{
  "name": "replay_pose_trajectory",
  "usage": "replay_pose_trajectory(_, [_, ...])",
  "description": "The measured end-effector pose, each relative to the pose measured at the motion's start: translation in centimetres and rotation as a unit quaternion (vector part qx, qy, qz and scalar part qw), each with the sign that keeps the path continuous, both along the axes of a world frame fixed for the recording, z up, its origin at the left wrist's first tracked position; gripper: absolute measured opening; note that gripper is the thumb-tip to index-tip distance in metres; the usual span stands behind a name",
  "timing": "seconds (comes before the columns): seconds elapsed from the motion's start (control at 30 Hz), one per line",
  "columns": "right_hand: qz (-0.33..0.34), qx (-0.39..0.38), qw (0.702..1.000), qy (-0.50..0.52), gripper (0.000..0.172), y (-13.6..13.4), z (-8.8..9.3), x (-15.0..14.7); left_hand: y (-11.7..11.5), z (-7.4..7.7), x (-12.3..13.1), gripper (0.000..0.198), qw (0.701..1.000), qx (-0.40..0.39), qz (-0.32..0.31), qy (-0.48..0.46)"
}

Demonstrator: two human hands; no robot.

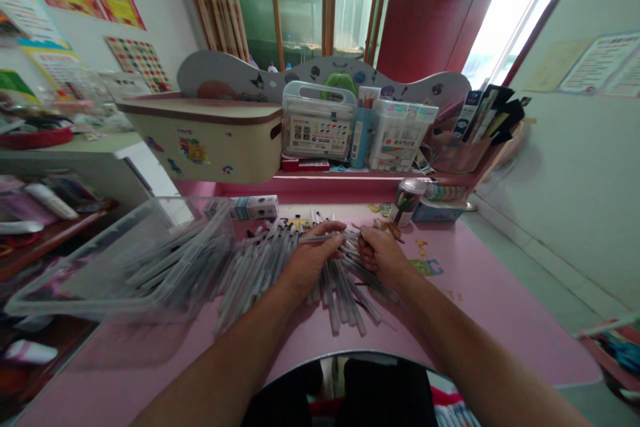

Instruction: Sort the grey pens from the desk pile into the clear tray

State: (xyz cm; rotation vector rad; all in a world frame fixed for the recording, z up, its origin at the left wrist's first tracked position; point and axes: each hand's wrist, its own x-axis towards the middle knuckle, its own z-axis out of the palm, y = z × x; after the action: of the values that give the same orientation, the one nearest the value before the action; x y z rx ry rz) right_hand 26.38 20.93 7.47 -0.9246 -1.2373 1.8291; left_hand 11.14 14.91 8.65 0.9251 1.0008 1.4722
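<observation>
Many grey, slim pens (345, 300) lie in a loose heap on the pink desk. Above the heap, my left hand (317, 252) is closed on one pen (320, 238) held nearly level, its tip end pointing toward my right hand. My right hand (381, 252) is closed in a pinch at the right end of that same pen. To the left, a clear plastic bin (120, 310) holds more of these grey pens (180, 260). The fingertips are small and slightly blurred.
A white box (254, 207) lies behind the heap. A can (406, 202) and a blue box (437, 211) stand at the back right. On the shelf are a beige bin (210, 143), marker cases (320, 130) and a pink holder (457, 152).
</observation>
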Motion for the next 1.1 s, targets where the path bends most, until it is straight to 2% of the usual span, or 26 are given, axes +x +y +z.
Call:
replay_pose_trajectory(0.23, [0.048,0.029,0.998,0.034,0.035,-0.6,0.6,-0.2,0.9,-0.6,-0.2,0.028,0.995,-0.018,0.064,-0.068])
replay_pose_trajectory(0.37, [0.033,0.033,0.999,0.024,0.031,-0.6,0.5,0.0,0.8,-0.8,-0.2,0.028,0.996,-0.021,0.061,-0.065])
replay_pose_trajectory(0.53, [0.03,0.1,0.993,-0.062,0.042,-0.3,-0.6,0.1,0.8,-0.8,-0.2,0.029,0.996,-0.02,0.059,-0.058])
replay_pose_trajectory(0.67, [0.041,0.085,0.995,-0.024,0.033,-0.5,-0.4,-0.1,0.9,-0.9,-0.2,0.031,0.996,-0.021,0.067,-0.062])
replay_pose_trajectory(0.8, [0.036,0.052,0.998,0.005,0.034,-0.6,0.0,-0.1,0.9,-1.0,-0.3,0.029,0.995,-0.024,0.068,-0.065])
replay_pose_trajectory(0.97, [0.032,0.107,0.991,-0.072,0.041,-0.4,-0.6,0.2,0.8,-1.0,-0.3,0.03,0.996,-0.026,0.064,-0.053])
replay_pose_trajectory(1.1, [0.034,0.099,0.994,-0.038,0.034,-0.6,-0.2,-0.1,0.8,-0.9,-0.3,0.031,0.996,-0.019,0.065,-0.054])
